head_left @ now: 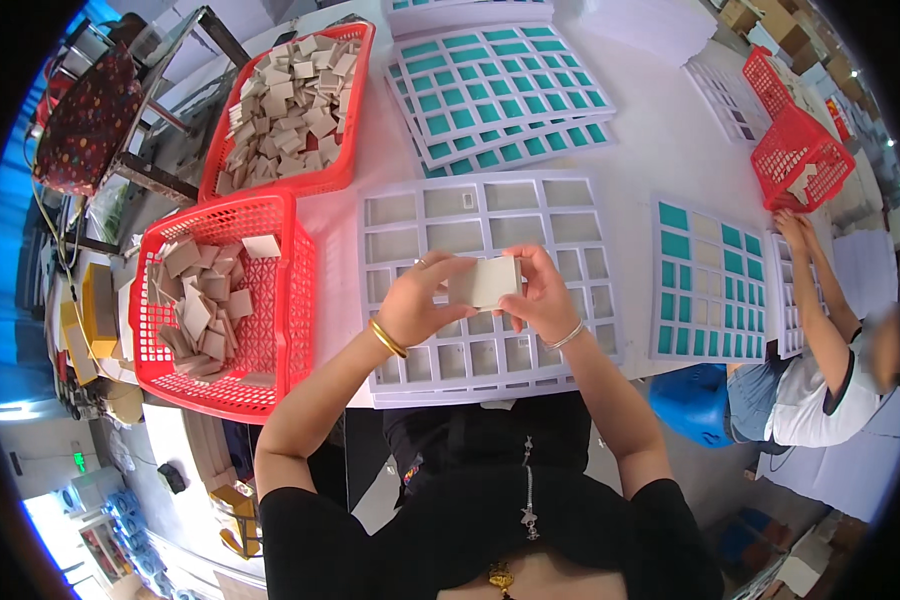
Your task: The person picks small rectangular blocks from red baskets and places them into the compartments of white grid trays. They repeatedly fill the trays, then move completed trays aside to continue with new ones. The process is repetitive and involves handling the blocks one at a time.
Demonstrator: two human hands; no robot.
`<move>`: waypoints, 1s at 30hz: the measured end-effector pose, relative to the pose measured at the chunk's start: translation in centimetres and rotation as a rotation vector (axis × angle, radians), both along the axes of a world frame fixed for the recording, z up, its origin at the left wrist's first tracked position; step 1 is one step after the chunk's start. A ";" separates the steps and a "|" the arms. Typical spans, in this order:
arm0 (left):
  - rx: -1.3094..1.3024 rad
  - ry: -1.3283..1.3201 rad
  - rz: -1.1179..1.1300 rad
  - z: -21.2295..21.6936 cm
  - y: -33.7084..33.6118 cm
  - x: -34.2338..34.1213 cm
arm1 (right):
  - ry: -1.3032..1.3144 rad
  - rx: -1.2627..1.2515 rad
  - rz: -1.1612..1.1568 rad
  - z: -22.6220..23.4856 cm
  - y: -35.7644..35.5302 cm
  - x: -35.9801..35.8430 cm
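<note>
Left hand (417, 303), right hand (540, 293), gripping beige card (483, 282)

Both forearms are rising from the lower edge and converging at centre. The left hand (422, 298) and right hand (542, 292) are facing each other, fingers curled and pinching, thumbs up, wrists bent inward.
</note>
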State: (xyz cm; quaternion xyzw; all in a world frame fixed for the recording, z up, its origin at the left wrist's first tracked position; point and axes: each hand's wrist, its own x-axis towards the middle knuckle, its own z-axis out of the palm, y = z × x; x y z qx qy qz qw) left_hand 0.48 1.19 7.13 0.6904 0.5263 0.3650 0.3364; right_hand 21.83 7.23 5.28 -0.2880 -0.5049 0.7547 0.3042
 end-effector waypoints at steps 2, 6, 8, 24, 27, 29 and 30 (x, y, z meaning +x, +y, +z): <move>-0.051 -0.084 -0.032 -0.6 1.0 -0.4 | 0.021 0.023 -0.006 -0.4 0.5 0.2; -0.128 -0.135 -0.021 -1.5 3.8 -1.5 | -0.114 -0.064 -0.109 -1.0 2.0 0.8; -0.066 -0.057 0.048 -2.0 5.9 -2.3 | -0.188 -0.038 -0.211 -1.5 2.7 1.3; -0.065 0.762 0.051 -7.0 13.9 -6.4 | -0.246 0.043 -0.480 -3.0 4.8 1.3; 0.018 0.771 -0.014 -6.9 13.4 -6.7 | -0.280 0.029 -0.458 -2.8 5.2 -0.4; 0.191 0.732 -0.056 -6.7 12.9 -5.8 | -0.247 0.103 -0.464 -3.9 5.8 -1.3; 0.146 0.746 -0.084 -7.2 13.1 -5.5 | -0.216 0.162 -0.478 -4.9 6.3 -1.6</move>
